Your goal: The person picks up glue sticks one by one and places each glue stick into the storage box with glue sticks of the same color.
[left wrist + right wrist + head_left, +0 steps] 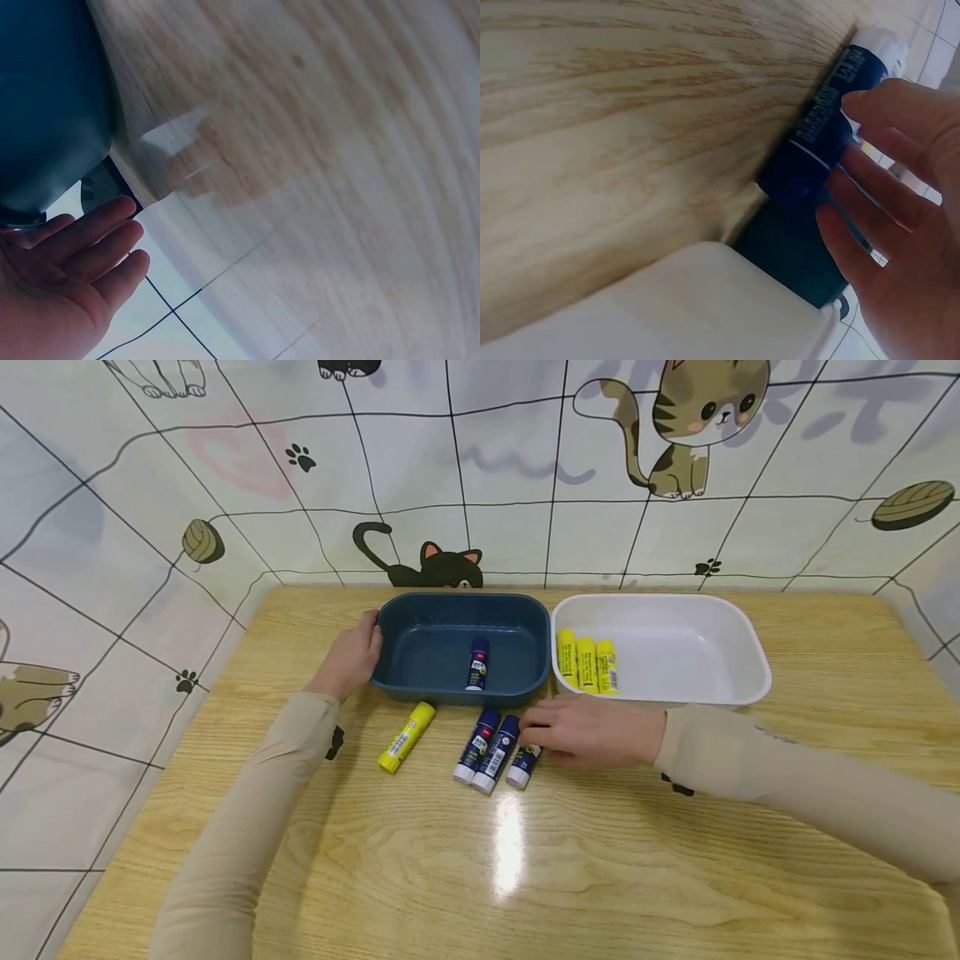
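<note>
My left hand [351, 653] rests at the left end of a dark blue bin [461, 695], fingertips at its rim. In the left wrist view its fingers [112, 240] extend loosely beside the bin wall. My right hand [592, 728] holds a blue glue stick [523, 768] with a white end, lying on the table, thumb and fingertips against its barrel in the right wrist view. Just left of it lie two more blue glue sticks [495, 756]. A yellow glue stick [407, 737] lies in front of the blue bin, which contains one blue glue stick [477, 664].
A white bin [697, 693] stands right beside the blue one, with three yellow glue sticks [587, 665] at its left end. Both bins sit near the back edge of the wooden table [420, 877]. Behind hangs a white backdrop [510, 468] with cartoon cats.
</note>
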Available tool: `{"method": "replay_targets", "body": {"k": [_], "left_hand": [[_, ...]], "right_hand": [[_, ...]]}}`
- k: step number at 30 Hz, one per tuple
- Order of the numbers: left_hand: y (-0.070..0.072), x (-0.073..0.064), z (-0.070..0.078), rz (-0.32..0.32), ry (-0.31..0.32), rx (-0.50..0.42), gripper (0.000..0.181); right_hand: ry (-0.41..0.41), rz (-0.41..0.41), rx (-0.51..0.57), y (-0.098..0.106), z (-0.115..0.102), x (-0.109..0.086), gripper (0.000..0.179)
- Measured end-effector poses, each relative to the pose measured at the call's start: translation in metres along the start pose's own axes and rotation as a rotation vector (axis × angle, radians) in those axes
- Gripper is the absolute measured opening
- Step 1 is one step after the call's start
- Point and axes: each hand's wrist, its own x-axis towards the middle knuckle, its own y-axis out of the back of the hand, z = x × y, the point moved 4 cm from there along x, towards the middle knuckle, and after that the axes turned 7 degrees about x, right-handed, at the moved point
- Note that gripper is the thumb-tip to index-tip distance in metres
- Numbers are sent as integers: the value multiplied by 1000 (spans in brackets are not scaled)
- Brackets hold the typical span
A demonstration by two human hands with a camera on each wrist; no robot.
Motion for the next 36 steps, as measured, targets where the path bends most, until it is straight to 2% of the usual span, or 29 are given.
{"method": "replay_targets", "body": {"k": [8,17,31,36], "left_hand": [[1,0,1,24,-16,20,44],[1,1,2,9,-3,17,44],[0,1,0,17,-2,13,44],[0,1,0,16,-3,7,44]], "right_hand": [[12,10,-78,-10,1,9,30],[31,-63,-153,-14,-7,20,35],[72,-96,-190,-15,-16,20,33],[97,-82,-214,-12,-20,20,29]]}}
